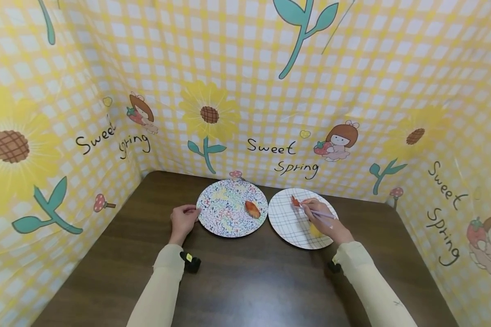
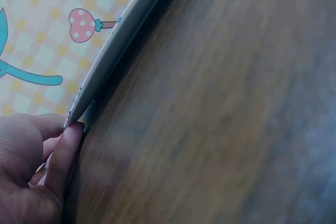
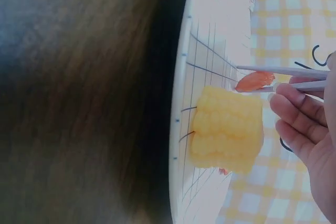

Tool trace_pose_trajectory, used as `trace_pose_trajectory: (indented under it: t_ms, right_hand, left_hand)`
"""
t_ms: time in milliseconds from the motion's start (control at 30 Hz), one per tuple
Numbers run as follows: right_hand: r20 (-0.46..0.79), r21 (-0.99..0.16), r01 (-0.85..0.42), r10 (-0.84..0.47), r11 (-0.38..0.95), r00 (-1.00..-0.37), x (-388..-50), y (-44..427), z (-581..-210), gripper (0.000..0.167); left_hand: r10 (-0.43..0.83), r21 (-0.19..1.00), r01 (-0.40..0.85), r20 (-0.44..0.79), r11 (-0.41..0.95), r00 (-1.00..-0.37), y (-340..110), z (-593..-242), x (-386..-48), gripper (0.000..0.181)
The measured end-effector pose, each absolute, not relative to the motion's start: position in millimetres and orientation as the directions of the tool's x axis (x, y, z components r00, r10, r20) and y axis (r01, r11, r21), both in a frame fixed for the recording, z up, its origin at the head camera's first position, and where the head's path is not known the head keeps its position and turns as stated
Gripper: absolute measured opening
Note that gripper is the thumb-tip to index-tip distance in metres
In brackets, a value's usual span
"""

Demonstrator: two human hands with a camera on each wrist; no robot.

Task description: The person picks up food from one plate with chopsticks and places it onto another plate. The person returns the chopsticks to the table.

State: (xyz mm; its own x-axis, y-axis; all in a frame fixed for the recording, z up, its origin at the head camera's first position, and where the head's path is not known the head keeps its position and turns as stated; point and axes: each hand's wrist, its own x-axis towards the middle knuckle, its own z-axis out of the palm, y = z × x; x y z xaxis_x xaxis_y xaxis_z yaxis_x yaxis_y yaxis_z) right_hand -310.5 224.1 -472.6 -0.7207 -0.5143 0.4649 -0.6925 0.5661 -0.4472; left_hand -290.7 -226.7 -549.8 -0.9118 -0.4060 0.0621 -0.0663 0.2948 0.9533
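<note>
My left hand [image 1: 183,222] pinches the left rim of the speckled plate [image 1: 218,213]; in the left wrist view, the hand [image 2: 39,166] has thumb and finger on the edge of that plate [image 2: 113,45]. An orange-brown food piece [image 1: 253,209] lies on the plate's right side. My right hand [image 1: 325,222] holds pale chopsticks [image 1: 323,213] over the grid-patterned plate [image 1: 284,218]. Seen from the right wrist, the chopstick tips lie on either side of a small orange-red piece [image 3: 255,81], beside a yellow corn chunk [image 3: 227,129]. Whether they grip it, I cannot tell.
Both plates stand side by side near the back edge of the dark wooden table [image 1: 245,281]. Yellow checked cloth [image 1: 253,104] with printed flowers hangs behind and at both sides. A small reddish bit [image 3: 224,171] shows beyond the corn.
</note>
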Motion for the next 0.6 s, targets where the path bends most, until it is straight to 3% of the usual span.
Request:
trace_pose_trajectory:
  t_ms: [100,267,400,600]
  right_hand:
    - [0.442,-0.411,-0.682,-0.521,0.605,-0.730,-314,224,-469,0.022]
    - [0.405,-0.357,-0.682,-0.552,0.638,-0.729,-321,225,-475,0.030]
    - [0.476,-0.275,-0.743,-0.585,0.610,-0.656,-327,229,-485,0.031]
    - [0.562,-0.188,-0.803,-0.608,0.565,-0.560,-319,225,-477,0.019]
  left_hand:
    - [-0.404,0.956,-0.064,0.059,0.285,-0.913,-225,-548,-294,0.025]
    - [-0.395,0.960,-0.066,0.049,0.273,-0.918,-224,-548,-292,0.026]
    - [-0.397,0.958,-0.067,0.051,0.278,-0.916,-225,-548,-291,0.026]
    - [-0.405,0.955,-0.068,0.058,0.289,-0.913,-227,-548,-291,0.026]
